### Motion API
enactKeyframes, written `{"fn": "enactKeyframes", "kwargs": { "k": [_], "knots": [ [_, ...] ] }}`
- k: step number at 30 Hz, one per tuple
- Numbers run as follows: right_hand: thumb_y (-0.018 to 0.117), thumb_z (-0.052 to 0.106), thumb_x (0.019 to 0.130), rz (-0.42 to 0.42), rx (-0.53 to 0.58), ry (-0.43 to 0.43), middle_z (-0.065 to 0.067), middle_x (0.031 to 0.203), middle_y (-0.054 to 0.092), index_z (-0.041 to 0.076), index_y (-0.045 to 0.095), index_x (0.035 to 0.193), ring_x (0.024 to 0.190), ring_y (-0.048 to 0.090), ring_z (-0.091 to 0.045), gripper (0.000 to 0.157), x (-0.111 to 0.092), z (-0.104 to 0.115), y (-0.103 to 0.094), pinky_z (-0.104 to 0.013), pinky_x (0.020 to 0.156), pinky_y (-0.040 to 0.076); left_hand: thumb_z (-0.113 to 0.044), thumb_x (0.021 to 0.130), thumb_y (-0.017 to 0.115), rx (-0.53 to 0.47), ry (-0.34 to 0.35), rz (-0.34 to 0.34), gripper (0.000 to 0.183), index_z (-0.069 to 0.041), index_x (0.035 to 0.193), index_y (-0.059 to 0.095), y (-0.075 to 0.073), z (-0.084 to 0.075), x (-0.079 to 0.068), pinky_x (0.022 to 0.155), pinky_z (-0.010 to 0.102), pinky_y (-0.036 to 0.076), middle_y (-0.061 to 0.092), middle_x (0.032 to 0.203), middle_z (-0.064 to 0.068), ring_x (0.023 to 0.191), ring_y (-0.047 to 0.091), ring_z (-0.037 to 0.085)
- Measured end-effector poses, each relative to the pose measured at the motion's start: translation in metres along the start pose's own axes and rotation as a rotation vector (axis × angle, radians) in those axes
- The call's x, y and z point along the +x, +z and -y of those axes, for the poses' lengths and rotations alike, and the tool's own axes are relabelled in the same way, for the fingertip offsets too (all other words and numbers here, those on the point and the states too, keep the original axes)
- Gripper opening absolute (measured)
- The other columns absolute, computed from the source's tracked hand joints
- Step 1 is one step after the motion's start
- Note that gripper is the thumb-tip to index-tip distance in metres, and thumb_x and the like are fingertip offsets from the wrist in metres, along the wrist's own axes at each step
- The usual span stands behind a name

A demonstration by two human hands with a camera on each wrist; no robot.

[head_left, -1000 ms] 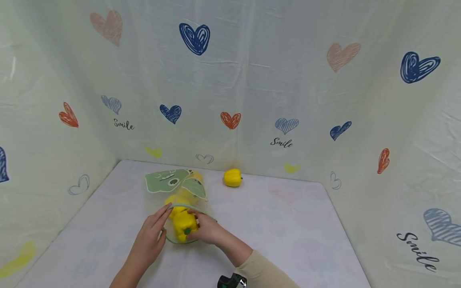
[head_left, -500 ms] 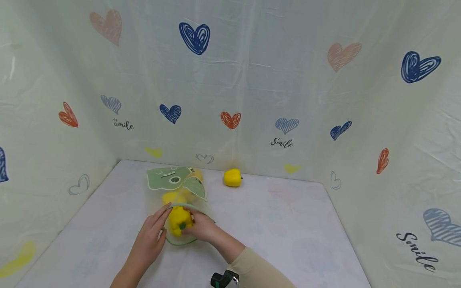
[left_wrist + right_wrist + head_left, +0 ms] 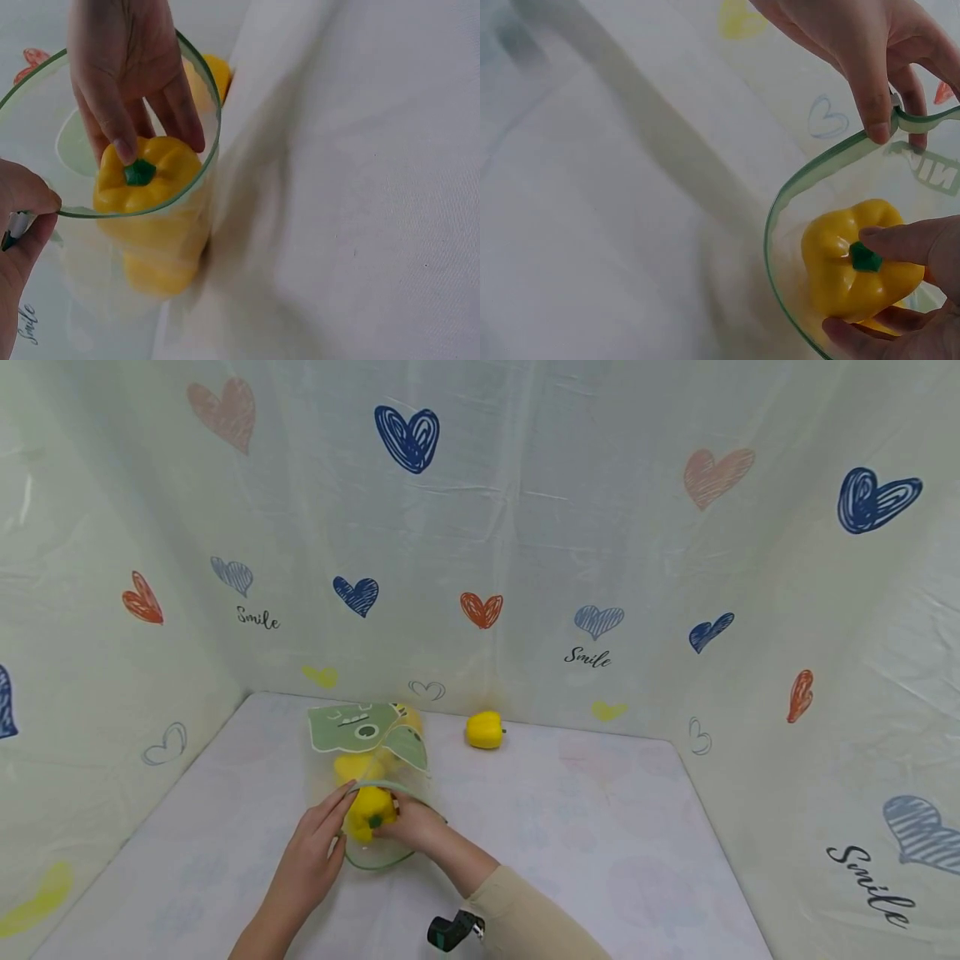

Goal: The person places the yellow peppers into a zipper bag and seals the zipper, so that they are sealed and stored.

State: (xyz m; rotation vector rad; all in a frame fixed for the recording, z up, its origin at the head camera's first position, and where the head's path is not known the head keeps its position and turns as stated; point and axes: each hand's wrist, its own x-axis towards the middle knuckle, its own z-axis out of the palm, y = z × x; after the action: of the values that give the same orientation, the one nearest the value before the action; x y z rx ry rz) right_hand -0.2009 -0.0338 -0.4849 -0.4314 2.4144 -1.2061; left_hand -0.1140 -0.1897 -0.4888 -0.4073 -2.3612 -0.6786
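I have a heart-printed backdrop behind the white counter. On the counter lies a translucent bag with green print, mouth toward the person. Left hand: thumb and fingers pinch the bag's green rim. Right hand: inserted through the mouth, digits around a yellow pepper, which sits inside the bag. I see yellow shapes deeper within; I cannot count them. A loose pepper rests near the counter's far edge. Green stem: faces outward, beside the right thumb.
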Motion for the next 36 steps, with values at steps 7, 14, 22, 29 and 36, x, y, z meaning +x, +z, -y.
{"fn": "enactKeyframes", "kwargs": {
  "k": [7, 14, 22, 29, 36],
  "knots": [
    [0.079, 0.013, 0.082, 0.011, 0.059, 0.029, -0.006, 0.127, 0.059, 0.01, 0.051, 0.137, 0.111, 0.058, -0.025, 0.062, 0.007, 0.003, 0.0, -0.044, 0.095, 0.05, 0.027, 0.058, 0.072, -0.002, -0.002, -0.005, 0.075, 0.006, 0.129, 0.057, 0.002, 0.002, 0.0, 0.1, 0.0, 0.018, 0.051, 0.139, 0.013, 0.105, 0.053, 0.027],
    [0.079, 0.013, 0.082, 0.006, 0.053, 0.013, -0.005, 0.124, 0.058, 0.01, 0.05, 0.136, 0.109, 0.057, -0.024, 0.061, 0.012, 0.003, -0.002, -0.043, 0.095, 0.05, 0.027, 0.058, 0.074, -0.003, -0.006, -0.005, 0.076, 0.006, 0.129, 0.057, 0.002, 0.002, 0.001, 0.099, 0.0, 0.019, 0.051, 0.138, 0.013, 0.105, 0.053, 0.027],
    [0.077, 0.013, 0.084, -0.013, 0.065, 0.018, -0.001, 0.11, 0.059, 0.014, 0.056, 0.128, 0.092, 0.059, -0.018, 0.049, 0.015, -0.001, -0.003, -0.036, 0.081, 0.054, 0.026, 0.059, 0.074, 0.004, -0.009, 0.0, 0.075, 0.005, 0.129, 0.057, 0.003, 0.003, 0.002, 0.099, 0.001, 0.02, 0.051, 0.138, 0.013, 0.105, 0.053, 0.027],
    [0.076, 0.011, 0.084, -0.031, 0.071, -0.008, 0.003, 0.099, 0.058, 0.013, 0.059, 0.121, 0.086, 0.056, -0.014, 0.041, 0.017, -0.004, -0.003, -0.031, 0.075, 0.051, 0.027, 0.059, 0.073, -0.001, 0.005, -0.012, 0.074, 0.006, 0.128, 0.057, 0.004, 0.004, 0.002, 0.1, 0.002, 0.019, 0.052, 0.137, 0.015, 0.105, 0.053, 0.029],
    [0.077, 0.006, 0.082, -0.086, 0.061, -0.037, 0.001, 0.095, 0.059, 0.014, 0.061, 0.124, 0.083, 0.054, -0.013, 0.046, 0.022, -0.006, -0.003, -0.026, 0.068, 0.049, 0.027, 0.059, 0.073, 0.008, 0.009, -0.016, 0.073, 0.007, 0.128, 0.057, 0.004, 0.004, 0.001, 0.102, 0.001, 0.016, 0.051, 0.137, 0.014, 0.107, 0.053, 0.03]
  ]
}}
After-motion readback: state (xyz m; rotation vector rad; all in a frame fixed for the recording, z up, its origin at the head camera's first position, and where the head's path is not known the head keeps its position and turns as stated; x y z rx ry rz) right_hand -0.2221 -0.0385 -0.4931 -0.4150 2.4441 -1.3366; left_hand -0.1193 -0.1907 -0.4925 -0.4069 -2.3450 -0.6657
